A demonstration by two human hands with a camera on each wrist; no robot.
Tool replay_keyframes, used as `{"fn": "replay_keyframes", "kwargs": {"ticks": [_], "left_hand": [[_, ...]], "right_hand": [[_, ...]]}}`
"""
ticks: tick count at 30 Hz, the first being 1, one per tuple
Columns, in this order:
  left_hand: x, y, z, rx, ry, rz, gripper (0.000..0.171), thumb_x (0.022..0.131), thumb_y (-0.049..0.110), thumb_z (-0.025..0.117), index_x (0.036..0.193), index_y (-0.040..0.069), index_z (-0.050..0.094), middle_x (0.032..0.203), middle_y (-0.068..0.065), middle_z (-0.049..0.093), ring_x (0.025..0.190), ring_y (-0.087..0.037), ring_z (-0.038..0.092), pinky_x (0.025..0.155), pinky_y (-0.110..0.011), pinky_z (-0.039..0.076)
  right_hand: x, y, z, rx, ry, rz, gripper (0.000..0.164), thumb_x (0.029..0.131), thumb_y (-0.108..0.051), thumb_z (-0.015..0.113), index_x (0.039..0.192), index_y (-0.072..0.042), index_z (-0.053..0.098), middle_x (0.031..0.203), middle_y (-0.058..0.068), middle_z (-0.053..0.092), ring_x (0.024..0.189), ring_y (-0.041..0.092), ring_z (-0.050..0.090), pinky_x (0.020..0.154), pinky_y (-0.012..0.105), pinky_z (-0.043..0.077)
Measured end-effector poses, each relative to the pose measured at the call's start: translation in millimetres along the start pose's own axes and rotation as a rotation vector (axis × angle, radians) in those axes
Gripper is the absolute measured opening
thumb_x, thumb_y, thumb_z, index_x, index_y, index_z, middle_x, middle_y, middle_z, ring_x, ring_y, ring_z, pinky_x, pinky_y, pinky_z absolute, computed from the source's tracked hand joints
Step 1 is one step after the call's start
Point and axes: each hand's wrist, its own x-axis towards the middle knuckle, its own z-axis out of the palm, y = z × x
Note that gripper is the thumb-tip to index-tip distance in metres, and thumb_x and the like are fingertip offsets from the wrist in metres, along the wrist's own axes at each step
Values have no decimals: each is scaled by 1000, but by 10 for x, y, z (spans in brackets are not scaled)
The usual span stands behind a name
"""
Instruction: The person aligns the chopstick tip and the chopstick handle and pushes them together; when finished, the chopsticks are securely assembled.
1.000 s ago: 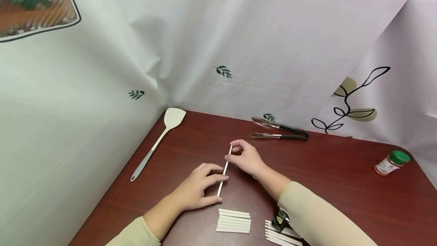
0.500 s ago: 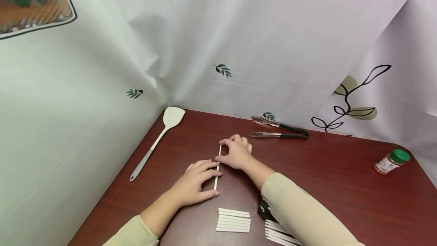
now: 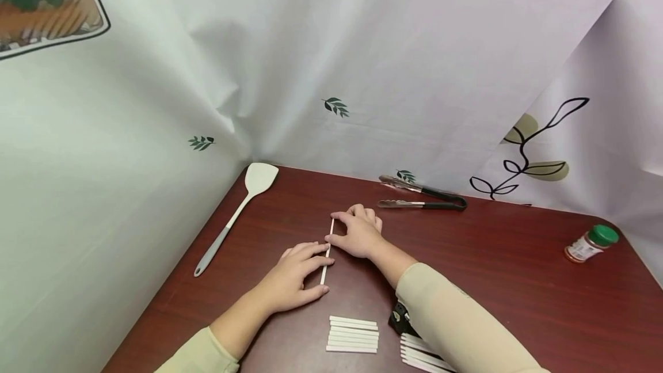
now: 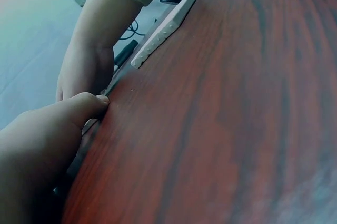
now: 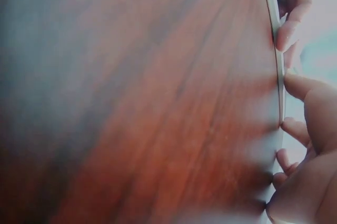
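Note:
On the dark red table lies a straight line of thin white stick (image 3: 324,274), running away from me between both hands. Fingers cover its middle, so I cannot tell whether it is one stick or two end to end. My left hand (image 3: 294,278) grips the near part, thumb at the near end and fingertips farther along. My right hand (image 3: 358,233) holds the far part, its index finger at the far end and its thumb near the left fingertips. In the right wrist view, the white strip (image 5: 279,71) lies flat under the right thumb and index finger.
A row of several white sticks (image 3: 352,334) lies in front, with another group (image 3: 422,353) partly under the right sleeve. A white spatula (image 3: 228,220) lies left, metal tongs (image 3: 422,197) at the back, and a green-capped jar (image 3: 591,243) stands right. White printed cloth hangs behind.
Both hands and the white line have shifted left, and the line stands more upright in view. The right hand's other fingers have moved farther from the line. The last half second shows little movement.

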Motion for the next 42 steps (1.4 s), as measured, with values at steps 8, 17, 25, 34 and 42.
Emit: {"fn": "replay_keyframes", "kwargs": {"ticks": [8,17,25,34,42], "left_hand": [[29,25,-5,-7,14,14,55,86,37,85,135,16,72,149,-8,60,140,-35,52,106,-63,43],[-5,16,-13,-25,10,-15,83,86,49,85,154,13,54,153,-3,55,141,-24,50,108,-57,42],[22,58,0,-73,162,103,61,86,30,87,139,9,66,138,-2,65,128,-22,58,105,-51,46],[45,431,103,-136,266,338,41,82,10,84,122,10,74,117,4,72,106,-14,67,97,-29,51],[-10,878,293,-101,214,339,31,86,19,82,116,17,75,114,11,69,100,-7,61,92,-22,48]], "right_hand": [[-21,70,-11,33,2,-11,65,90,-53,79,148,-27,65,131,6,52,122,34,44,102,59,33],[-160,136,-176,146,-105,-27,67,92,-50,76,150,-19,63,143,12,56,130,37,48,102,61,39],[-626,342,-471,274,-264,-8,64,96,-48,74,150,-15,62,153,10,52,139,38,42,113,59,36],[-1316,641,-584,326,-234,-55,55,99,-48,73,142,-15,68,155,13,51,141,40,39,111,64,36],[-1856,814,-582,280,-106,-127,40,101,-45,72,135,-25,71,151,4,55,140,36,45,107,53,45]]}}
